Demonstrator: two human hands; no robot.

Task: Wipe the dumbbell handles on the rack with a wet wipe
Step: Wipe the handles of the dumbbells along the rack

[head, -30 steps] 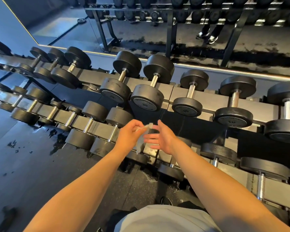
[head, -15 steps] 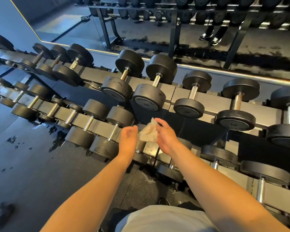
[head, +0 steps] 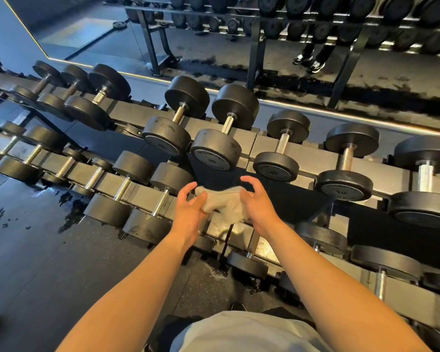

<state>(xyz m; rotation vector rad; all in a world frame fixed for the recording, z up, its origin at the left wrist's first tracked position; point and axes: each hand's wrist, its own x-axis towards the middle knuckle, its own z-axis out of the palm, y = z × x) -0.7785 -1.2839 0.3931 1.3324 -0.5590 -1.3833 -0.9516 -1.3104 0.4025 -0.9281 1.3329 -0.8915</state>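
Both hands are working the wet wipe (head: 224, 203) at frame centre, in front of the lower tier of the rack (head: 137, 196). Left hand (head: 189, 212) is pinching its left edge; right hand (head: 258, 203) is holding the right side, fingers curled, upper ones splayed free. Wipe is being spread, not yet on any handle. Judgement: flatten it fully, lay it across one palm, then wrap the nearest chrome handle (head: 160, 205) just left of the hands and stroke end to end.
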